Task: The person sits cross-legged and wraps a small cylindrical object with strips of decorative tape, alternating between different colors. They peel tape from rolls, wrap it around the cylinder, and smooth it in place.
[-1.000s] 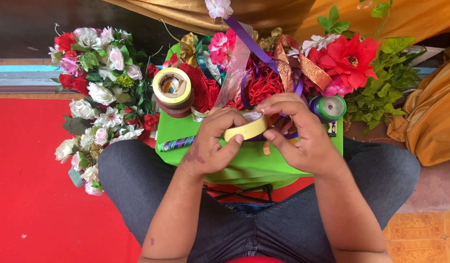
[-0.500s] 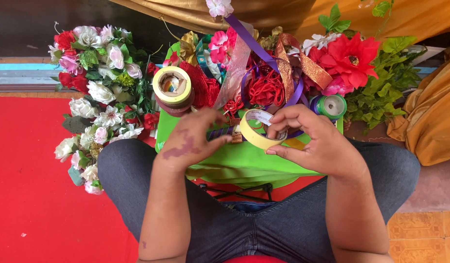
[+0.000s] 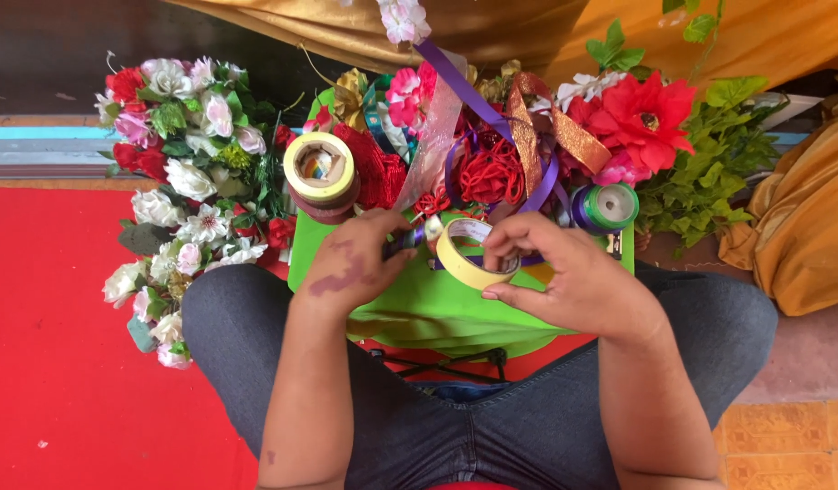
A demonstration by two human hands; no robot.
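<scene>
Your right hand [image 3: 573, 281] grips the yellow tape roll [image 3: 469, 254] above the green tray [image 3: 419, 304], fingers clamped on its rim. Your left hand [image 3: 355, 263] pinches a small dark piece beside it — tape-drawing step, apparently. Next move needs a steady pull — roll held firm.

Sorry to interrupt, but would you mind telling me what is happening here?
A seated person works over a green box on their lap. The right hand holds a pale yellow tape roll, fingers through its core, while the left hand pinches something small and dark beside it. Behind the hands lie red and purple ribbons, another tape stack, a green spool and artificial flowers.
</scene>
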